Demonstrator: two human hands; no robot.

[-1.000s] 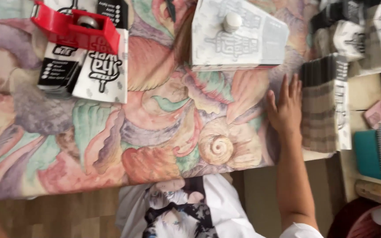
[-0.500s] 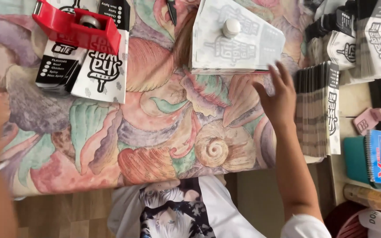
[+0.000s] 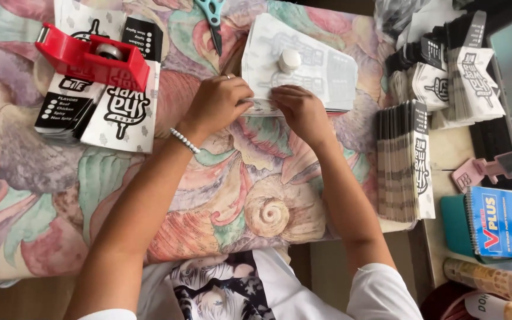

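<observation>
Both my hands meet at the near edge of a stack of paper sheets (image 3: 303,65), white with faint grey print, lying flat on a tablecloth (image 3: 220,189) patterned with pastel shells. My left hand (image 3: 217,104) curls its fingers over the stack's near left corner; a bead bracelet (image 3: 185,141) circles that wrist. My right hand (image 3: 300,112) pinches the stack's near edge, fingers together on the paper. One small white round weight (image 3: 290,59) sits on top of the stack. Just beyond the stack lies one pair of scissors (image 3: 213,18) with teal handles. Well left of the stack, one red tape dispenser (image 3: 93,56) rests on black-and-white printed flat bags (image 3: 111,106). Right of the stack stand upright rows of folded bags (image 3: 407,163), white with black print. Further right lie a pink tool (image 3: 487,169) and one blue spiral notebook (image 3: 499,222).
</observation>
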